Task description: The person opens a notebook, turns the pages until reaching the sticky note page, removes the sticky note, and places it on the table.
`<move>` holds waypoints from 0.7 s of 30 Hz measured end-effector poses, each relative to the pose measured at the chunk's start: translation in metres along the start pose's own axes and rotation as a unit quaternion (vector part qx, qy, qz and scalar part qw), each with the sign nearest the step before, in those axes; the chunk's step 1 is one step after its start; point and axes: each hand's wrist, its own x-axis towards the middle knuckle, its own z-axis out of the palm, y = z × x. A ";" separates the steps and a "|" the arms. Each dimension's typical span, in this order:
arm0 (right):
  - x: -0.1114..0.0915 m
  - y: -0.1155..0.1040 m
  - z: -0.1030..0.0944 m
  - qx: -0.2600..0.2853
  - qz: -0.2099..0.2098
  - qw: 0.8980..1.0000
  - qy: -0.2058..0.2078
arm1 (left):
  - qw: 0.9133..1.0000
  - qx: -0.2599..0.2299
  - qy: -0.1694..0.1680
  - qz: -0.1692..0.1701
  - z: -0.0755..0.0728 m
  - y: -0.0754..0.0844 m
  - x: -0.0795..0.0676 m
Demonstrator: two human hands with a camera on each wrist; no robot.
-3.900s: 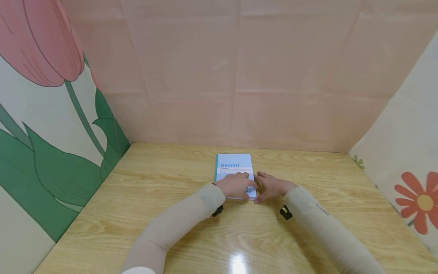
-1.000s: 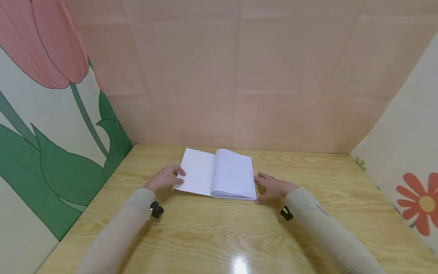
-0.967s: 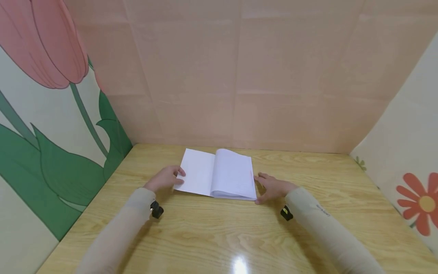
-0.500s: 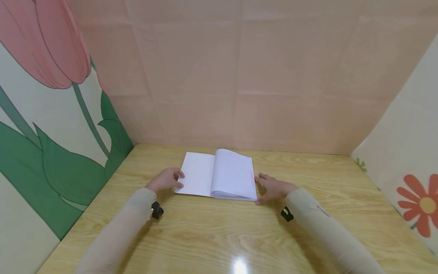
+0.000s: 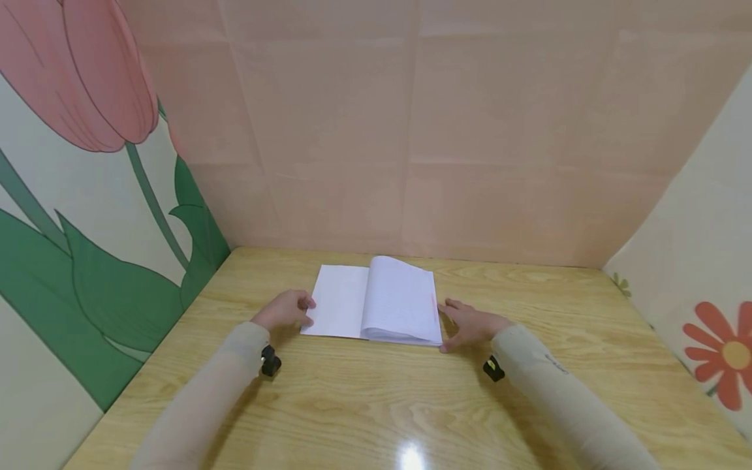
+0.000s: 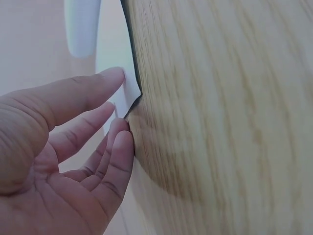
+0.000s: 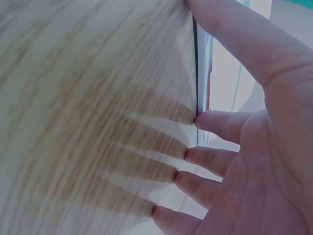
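In the head view an opened book [image 5: 399, 300] lies on the wooden table, its white left leaf [image 5: 339, 300] flat and a loose sheaf of pages bulging up near the spine on the right. My left hand [image 5: 284, 309] is at the leaf's left edge. In the left wrist view its thumb [image 6: 110, 79] lies over the white leaf near a corner, while the other fingers are bent loosely beside the edge. My right hand [image 5: 472, 324] rests on the table along the book's right edge, its fingertips [image 7: 208, 122] on the wood and against that side, thumb near the front corner.
The wooden table [image 5: 376, 405] spreads around the book. Behind it rises a pinkish-beige wall sheet [image 5: 405, 130]. A tulip-patterned panel [image 5: 117, 274] stands at the left and a flower-patterned panel [image 5: 705, 228] at the right. Each wrist carries a small black device [image 5: 270, 361].
The book, earlier shut with its "Gambit" cover up, now lies opened. My left hand moved left with the cover, which has since lowered flat. The right hand stayed in place.
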 end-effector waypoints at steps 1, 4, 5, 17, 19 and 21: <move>0.000 0.000 0.000 0.000 0.001 1.000 -0.001 | 1.000 -0.002 0.001 -0.005 0.000 0.000 0.000; 0.000 0.000 0.000 0.001 0.001 1.000 -0.001 | 1.000 -0.002 0.001 -0.009 0.001 0.000 0.000; 0.000 0.001 0.000 0.002 0.002 1.000 -0.002 | 1.000 -0.003 0.002 -0.010 0.001 0.000 0.000; -0.001 -0.001 -0.001 0.007 -0.001 1.000 -0.001 | 1.000 -0.002 0.003 -0.011 0.001 -0.002 0.002; -0.002 -0.001 0.000 0.009 -0.003 1.000 0.001 | 1.000 -0.004 0.004 -0.013 0.001 -0.002 0.003; -0.002 -0.001 0.000 0.010 -0.003 1.000 0.001 | 1.000 -0.004 0.003 -0.009 0.000 -0.003 0.005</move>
